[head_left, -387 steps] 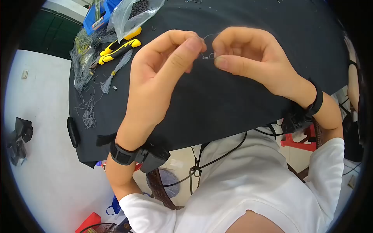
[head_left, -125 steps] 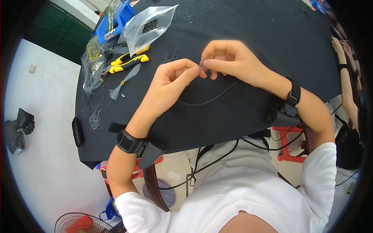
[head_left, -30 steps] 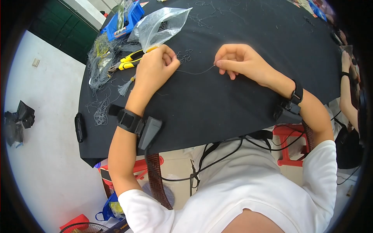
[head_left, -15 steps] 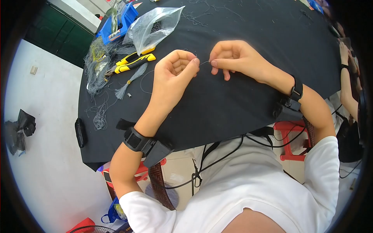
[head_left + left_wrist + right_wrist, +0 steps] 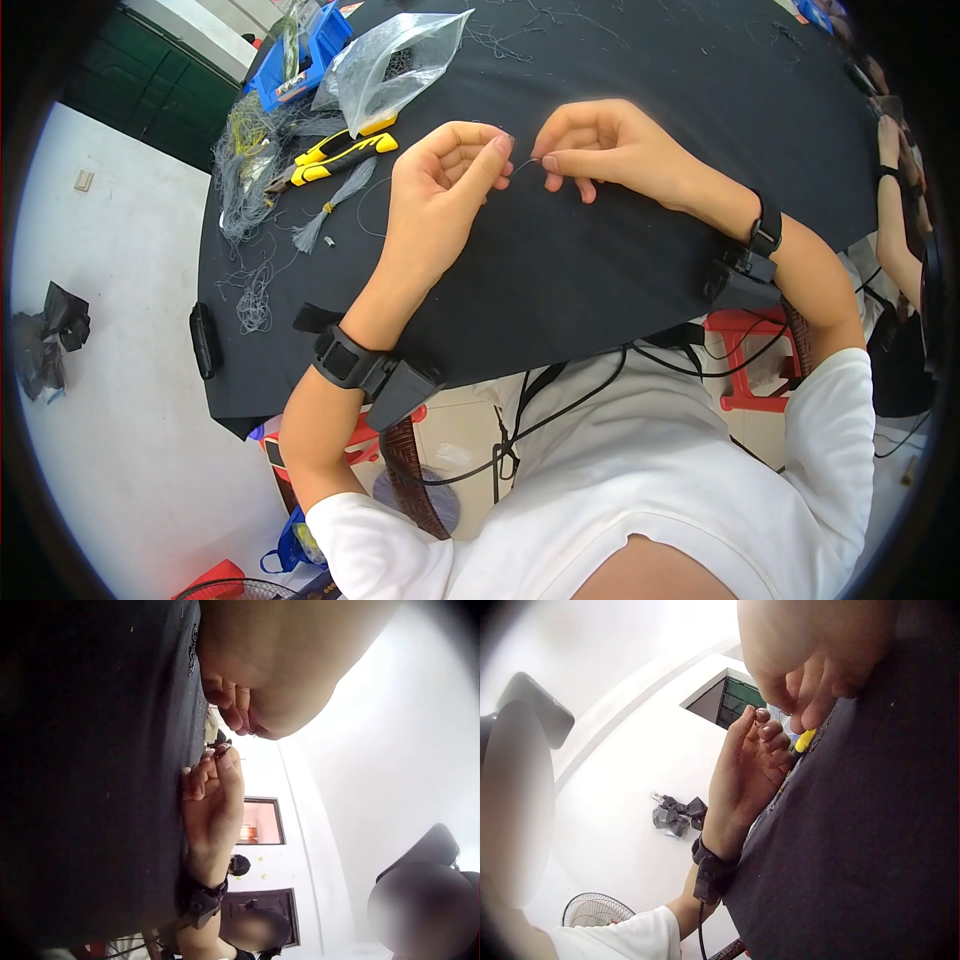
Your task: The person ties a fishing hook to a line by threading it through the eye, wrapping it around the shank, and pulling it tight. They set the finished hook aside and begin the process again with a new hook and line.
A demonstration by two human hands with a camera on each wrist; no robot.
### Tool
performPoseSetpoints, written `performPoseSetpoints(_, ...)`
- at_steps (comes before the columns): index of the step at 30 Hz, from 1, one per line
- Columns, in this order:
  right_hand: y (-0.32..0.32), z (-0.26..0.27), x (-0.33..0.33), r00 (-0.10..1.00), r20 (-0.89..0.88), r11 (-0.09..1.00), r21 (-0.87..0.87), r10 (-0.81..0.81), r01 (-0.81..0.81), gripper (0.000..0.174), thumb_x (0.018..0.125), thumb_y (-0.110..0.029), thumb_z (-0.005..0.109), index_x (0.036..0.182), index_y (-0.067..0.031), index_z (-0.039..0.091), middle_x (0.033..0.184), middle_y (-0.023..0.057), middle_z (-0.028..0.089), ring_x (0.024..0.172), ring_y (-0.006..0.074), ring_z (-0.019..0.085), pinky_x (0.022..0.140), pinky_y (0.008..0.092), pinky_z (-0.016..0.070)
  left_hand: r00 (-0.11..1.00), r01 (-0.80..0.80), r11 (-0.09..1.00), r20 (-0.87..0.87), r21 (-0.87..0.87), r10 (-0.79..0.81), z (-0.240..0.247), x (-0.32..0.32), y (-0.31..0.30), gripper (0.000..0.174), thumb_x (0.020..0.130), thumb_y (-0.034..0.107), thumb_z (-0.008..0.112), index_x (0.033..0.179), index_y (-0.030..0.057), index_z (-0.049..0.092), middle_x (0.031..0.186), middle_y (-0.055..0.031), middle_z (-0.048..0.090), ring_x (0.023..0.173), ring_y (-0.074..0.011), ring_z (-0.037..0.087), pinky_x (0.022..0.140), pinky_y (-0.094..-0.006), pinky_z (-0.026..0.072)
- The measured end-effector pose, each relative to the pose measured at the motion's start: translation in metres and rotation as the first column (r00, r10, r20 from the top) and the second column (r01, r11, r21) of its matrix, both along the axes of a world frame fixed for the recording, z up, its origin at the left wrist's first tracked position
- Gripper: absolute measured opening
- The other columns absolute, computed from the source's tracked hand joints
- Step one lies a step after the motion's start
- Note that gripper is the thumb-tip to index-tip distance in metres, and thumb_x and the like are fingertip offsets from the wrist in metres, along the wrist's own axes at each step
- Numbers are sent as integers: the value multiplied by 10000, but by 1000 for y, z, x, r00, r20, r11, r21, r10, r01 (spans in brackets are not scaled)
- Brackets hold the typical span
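Observation:
In the head view the left hand [image 5: 440, 195] pinches something tiny between thumb and forefinger, other fingers curled; a small dark bit shows at its tips. Close to its right, the right hand [image 5: 625, 160] pinches the end of a thin line [image 5: 522, 168] that spans the short gap between both hands. A loop of fine line [image 5: 362, 212] hangs out left of the left hand. Both hands are raised over the black cloth [image 5: 540, 290]. The left wrist view shows the right hand [image 5: 214, 802] facing the left fingertips; what exactly the left fingers hold is too small to tell.
Yellow-black pliers [image 5: 345, 160] lie left of the left hand, beside a tied grey bundle [image 5: 325, 212] and tangled line [image 5: 240, 180]. Behind stand a clear bag [image 5: 385, 80] with dark small pieces and a blue bin [image 5: 300, 60]. A black case [image 5: 203, 340] lies at the left edge.
Since a second ago the left hand has come back from beside the bag toward the right hand, and the line span between them is shorter. In the last half second both hands barely moved.

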State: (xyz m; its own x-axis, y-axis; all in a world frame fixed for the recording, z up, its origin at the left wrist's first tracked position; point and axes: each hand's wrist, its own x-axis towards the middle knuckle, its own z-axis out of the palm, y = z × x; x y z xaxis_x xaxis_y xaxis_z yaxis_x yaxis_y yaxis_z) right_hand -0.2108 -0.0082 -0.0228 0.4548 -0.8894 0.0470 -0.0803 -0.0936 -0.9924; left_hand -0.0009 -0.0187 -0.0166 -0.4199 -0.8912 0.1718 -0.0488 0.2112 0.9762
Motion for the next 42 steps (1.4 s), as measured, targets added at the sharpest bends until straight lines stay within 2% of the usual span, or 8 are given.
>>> performPoseSetpoints(9,-1,-2,-1,1000,-4,1000,-19,0,0,145,872,-119,589,959,-5,612,799,67,637,705,79,596,530,202,439,999,43,999,25,-31,-42,2,0,1,194,882,167,606,1016,27,602,796,-42,664,745,-81,618,625,-186,431)
performPoseSetpoints(12,-2,-3,-1,1000,-4,1000,-20,-6,6,197,862,-126,583,994,19,602,810,74,646,598,78,544,570,205,439,998,45,999,36,-16,-45,5,0,3,193,883,166,603,1016,26,604,792,-47,668,756,-83,622,612,-182,426)
performPoseSetpoints(16,-2,-2,-1,1000,-8,1000,-13,-6,6,197,864,-132,586,990,18,608,817,79,651,597,77,546,576,202,443,999,32,999,19,38,-33,7,0,4,171,875,131,610,997,12,620,820,-53,671,774,-80,625,615,-181,438)
performPoseSetpoints(24,0,0,-1,999,34,1000,12,14,-15,193,867,-142,593,984,10,618,848,94,664,598,84,570,598,207,464,997,78,995,-11,-61,-78,1,2,0,160,827,35,647,981,-8,648,912,-46,657,813,-72,608,677,-183,448)
performPoseSetpoints(28,2,4,-1,999,48,1000,21,4,-5,199,865,-163,602,983,-4,621,851,86,666,596,75,571,577,190,437,998,65,997,24,-48,-64,-1,2,-2,173,814,3,651,986,-14,652,951,-46,651,854,-86,608,765,-207,459)
performPoseSetpoints(34,4,5,-1,1000,5,1000,7,-22,22,214,861,-204,613,984,-29,628,838,66,676,583,58,574,535,167,384,998,48,988,55,-145,-41,0,2,-2,170,816,4,651,985,-9,657,962,-57,656,854,-95,612,780,-211,465)
performPoseSetpoints(37,3,6,-1,1000,-9,1000,11,-26,26,215,859,-213,617,981,-37,632,844,64,682,587,59,586,533,167,380,1000,7,980,-23,-198,-12,-2,-1,-1,142,797,-12,661,938,2,681,834,-9,660,690,-4,539,524,-129,376)
performPoseSetpoints(42,6,10,0,1000,-27,999,37,-2,3,220,855,-225,622,981,-45,635,867,70,687,602,62,603,533,168,379,1000,12,962,12,-272,-9,-8,1,-7,130,776,21,681,901,51,703,832,17,666,666,-1,531,494,-147,301)
